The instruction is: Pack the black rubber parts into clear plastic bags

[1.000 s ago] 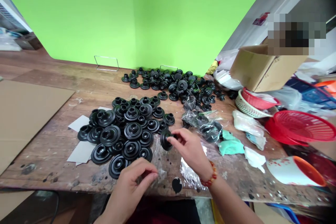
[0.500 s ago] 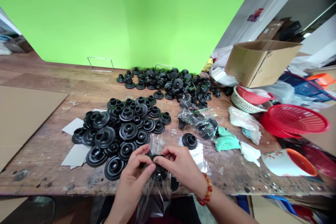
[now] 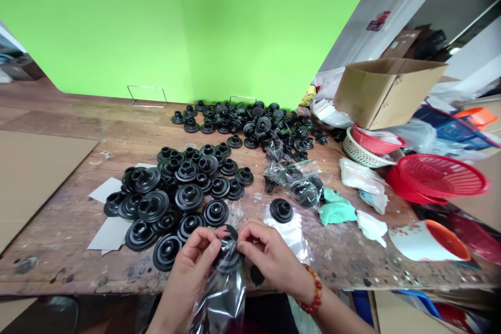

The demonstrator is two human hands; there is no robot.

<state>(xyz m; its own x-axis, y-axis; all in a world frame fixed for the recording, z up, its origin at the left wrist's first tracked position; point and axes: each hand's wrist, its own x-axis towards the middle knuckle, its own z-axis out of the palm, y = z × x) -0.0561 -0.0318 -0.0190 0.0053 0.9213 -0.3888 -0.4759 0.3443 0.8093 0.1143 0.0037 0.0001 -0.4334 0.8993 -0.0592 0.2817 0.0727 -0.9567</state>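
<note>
A clear plastic bag [image 3: 224,297] hangs at the table's front edge, its upper end between my two hands. A black stepped round part [image 3: 230,258] shows through the film near the top of the bag. My left hand [image 3: 191,266] pinches the bag's left side with thumb and fingers. On the other side, my right hand [image 3: 270,255] closes on the bag's right edge, a beaded bracelet at its wrist. To the right, a single black part [image 3: 282,210] rests on a stack of clear bags [image 3: 295,237]. A heap of similar parts [image 3: 189,197] lies left of my hands.
More black parts [image 3: 263,125] are piled by the green panel [image 3: 188,26]. Bagged parts [image 3: 307,191], a turquoise wrapper [image 3: 337,211] and a white-orange cylinder [image 3: 428,240] lie right. Beyond are red baskets [image 3: 442,177] and a cardboard box [image 3: 387,91]. Cardboard [image 3: 39,177] covers the left.
My hands have moved slightly apart, and the bag's film now lies stretched over the black part between them. The view has shifted slightly.
</note>
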